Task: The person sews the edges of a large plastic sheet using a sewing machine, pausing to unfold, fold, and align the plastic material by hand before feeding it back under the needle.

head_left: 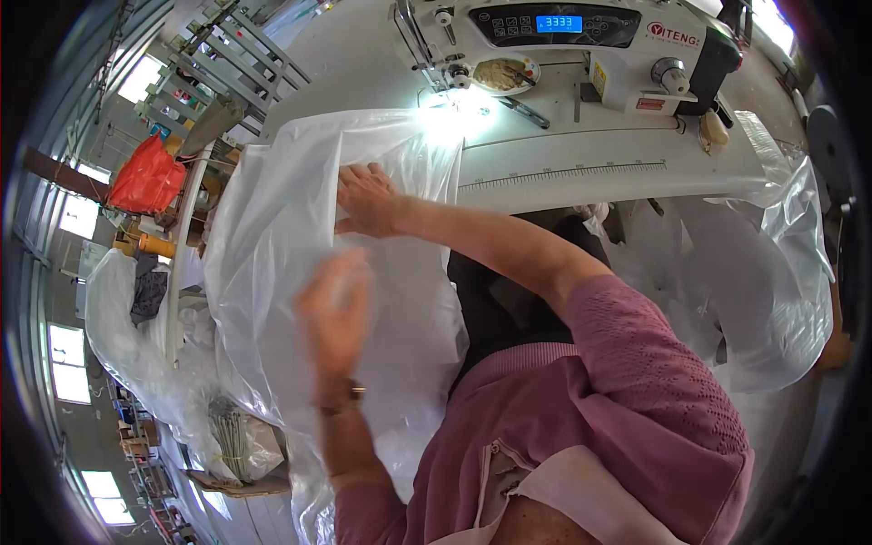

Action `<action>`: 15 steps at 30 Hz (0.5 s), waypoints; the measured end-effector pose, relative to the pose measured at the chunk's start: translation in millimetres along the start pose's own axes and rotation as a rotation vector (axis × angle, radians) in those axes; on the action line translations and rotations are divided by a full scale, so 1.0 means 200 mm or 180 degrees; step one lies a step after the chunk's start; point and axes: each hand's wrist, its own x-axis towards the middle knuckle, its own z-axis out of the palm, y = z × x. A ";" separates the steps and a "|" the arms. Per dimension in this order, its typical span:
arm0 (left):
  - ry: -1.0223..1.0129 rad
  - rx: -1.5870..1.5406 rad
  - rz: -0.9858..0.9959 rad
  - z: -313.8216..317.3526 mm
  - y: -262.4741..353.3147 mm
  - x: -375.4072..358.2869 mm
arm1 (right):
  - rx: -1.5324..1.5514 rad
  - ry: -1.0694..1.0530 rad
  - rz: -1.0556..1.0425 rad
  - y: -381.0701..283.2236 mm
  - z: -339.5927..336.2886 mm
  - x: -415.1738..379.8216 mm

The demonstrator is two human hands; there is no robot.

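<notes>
A large sheet of translucent white plastic (272, 209) drapes over the table's front left edge and hangs down over my lap. My right hand (371, 200) lies on the plastic left of the sewing machine's lit needle area, fingers reaching under or along a fold, with the thumb apart. Lower and nearer to me, my left hand (336, 304) is raised over the plastic, smeared by motion, and its fingers cannot be made out. The sewing machine (627, 77) shows 3333 on its blue display.
Tweezers or a similar metal tool (524, 113) and a small dish (506, 74) lie beside the needle. A ruler scale (572, 173) runs along the table's front edge. More plastic (772, 300) hangs at the right. At the left are a red bag (147, 175) and a shelf.
</notes>
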 end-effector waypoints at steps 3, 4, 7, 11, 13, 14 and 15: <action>-0.0519 -0.0484 0.0015 0.40 -0.01 -0.11 | 0.0544 -0.0474 -0.0109 0.03 -0.04 -0.04; -0.0582 -0.0204 0.0100 0.46 0.01 -0.15 | 0.0722 -0.0159 -0.0346 0.04 -0.07 -0.11; -0.0844 0.0204 -0.0133 0.56 0.01 -0.28 | 0.1100 0.0735 -0.0679 0.08 -0.23 -0.44; -0.0331 0.1243 -0.0045 0.56 -0.20 -0.49 | 0.1452 0.0559 0.0195 0.15 -0.10 -0.91; 0.0157 0.1383 -0.0084 0.46 -0.23 -0.52 | 0.2622 -0.0049 0.1457 0.13 0.02 -1.00; 0.0243 0.1104 -0.0314 0.42 -0.28 -0.54 | 0.2656 -0.0060 0.1470 0.12 0.09 -1.01; 0.0325 0.0842 -0.0551 0.36 -0.33 -0.57 | 0.2675 -0.0209 0.1619 0.09 0.15 -0.99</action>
